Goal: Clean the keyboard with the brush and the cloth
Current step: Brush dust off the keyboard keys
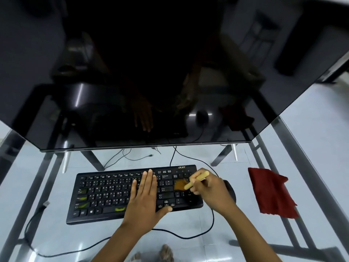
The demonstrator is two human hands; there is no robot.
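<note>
A black keyboard (105, 193) lies on the glass table (217, 248) in front of me. My left hand (145, 195) rests flat on its middle keys, fingers straight. My right hand (209, 190) grips a wooden-handled brush (196, 180) over the keyboard's right end, and the brown bristles touch the keys there. A red cloth (270, 193) lies crumpled on the table to the right, apart from both hands.
A large dark monitor (151, 72) overhangs the back of the table on two legs. A black mouse (231, 191) sits partly hidden behind my right hand. Black cables (188, 236) run across the glass in front of and behind the keyboard.
</note>
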